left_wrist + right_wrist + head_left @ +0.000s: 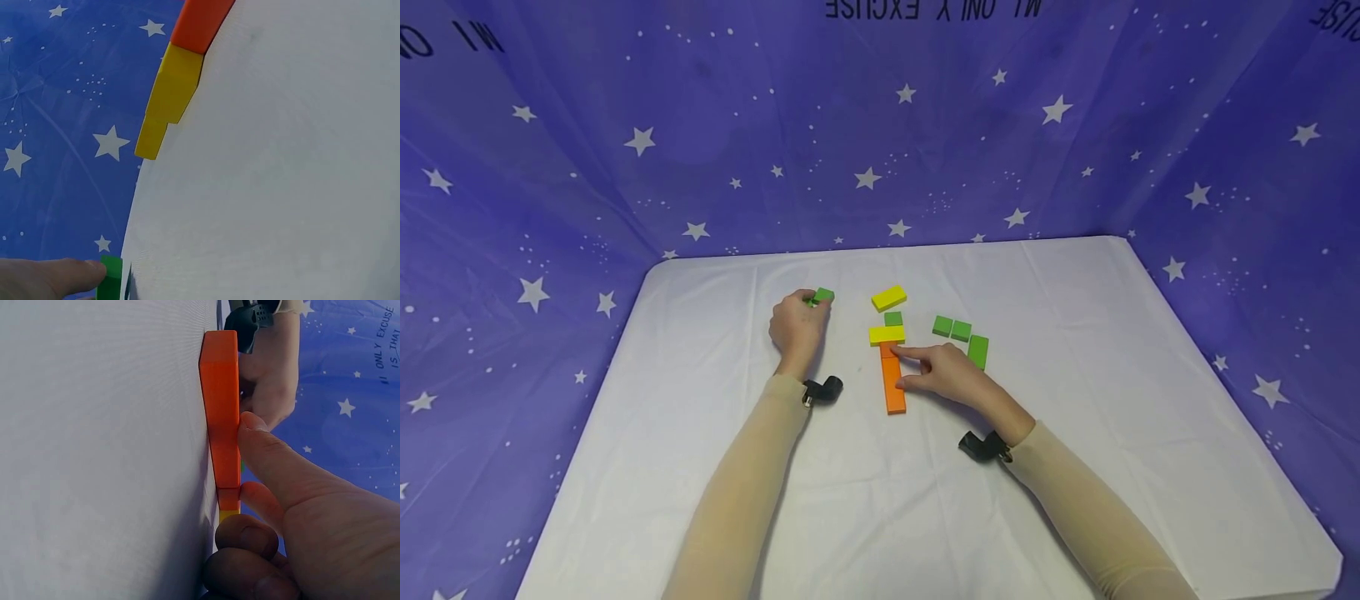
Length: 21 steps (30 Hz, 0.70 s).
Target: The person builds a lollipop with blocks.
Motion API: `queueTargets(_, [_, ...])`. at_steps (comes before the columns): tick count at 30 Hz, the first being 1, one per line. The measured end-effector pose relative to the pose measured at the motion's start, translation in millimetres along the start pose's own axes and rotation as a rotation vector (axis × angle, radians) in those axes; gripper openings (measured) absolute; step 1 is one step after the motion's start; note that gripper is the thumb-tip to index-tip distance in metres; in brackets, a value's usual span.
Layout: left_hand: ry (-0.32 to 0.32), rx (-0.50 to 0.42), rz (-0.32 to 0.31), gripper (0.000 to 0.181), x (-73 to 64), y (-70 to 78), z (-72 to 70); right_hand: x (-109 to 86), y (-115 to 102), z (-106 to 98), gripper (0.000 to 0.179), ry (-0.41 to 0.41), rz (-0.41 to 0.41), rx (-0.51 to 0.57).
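Note:
Over the far left of the table, my left hand [797, 325] pinches a small green block [824, 295]; a second bit of green shows under its fingers. In the left wrist view a fingertip lies against the green block [110, 278]. At the middle, my right hand [946, 372] reaches in from the right with thumb and index finger spread apart. Its thumb touches the long orange block [893, 392] and its index finger the small orange block [888, 349]. The right wrist view shows the other fingers bent. A yellow block [883, 335] lies crosswise at the orange blocks' far end.
Beyond the crosswise yellow block lie a small green block [892, 318] and a tilted yellow block [889, 297]. Two small green blocks [951, 327] and a longer green block [978, 352] lie past my right hand. A starry blue curtain [865, 150] borders the white table [700, 467].

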<state>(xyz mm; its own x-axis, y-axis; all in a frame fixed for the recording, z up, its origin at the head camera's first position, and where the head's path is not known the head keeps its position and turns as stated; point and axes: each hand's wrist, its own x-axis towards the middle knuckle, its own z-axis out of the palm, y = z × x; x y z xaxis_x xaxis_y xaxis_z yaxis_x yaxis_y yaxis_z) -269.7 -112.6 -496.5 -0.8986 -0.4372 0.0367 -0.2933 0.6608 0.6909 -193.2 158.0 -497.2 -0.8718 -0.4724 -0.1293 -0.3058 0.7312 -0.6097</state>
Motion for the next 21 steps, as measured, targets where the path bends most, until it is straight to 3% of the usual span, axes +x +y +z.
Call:
queueTargets(6, [-0.025,-0.049,-0.012,0.043,-3.5,-0.6,-3.2,0.3,-0.1,0.8,0.070,-0.005,0.001,0.012])
queueTargets(10, [-0.045,-0.081,0.016,0.041,-5.8,0.7,-5.0,0.7,-0.1,0.9,0.069,-0.006,-0.001,0.008])
queueTargets(21, [-0.204,-0.174,0.114,0.036,-5.9,4.2,-2.3,0.7,0.3,-0.6,0.069,-0.004,-0.002,0.004])
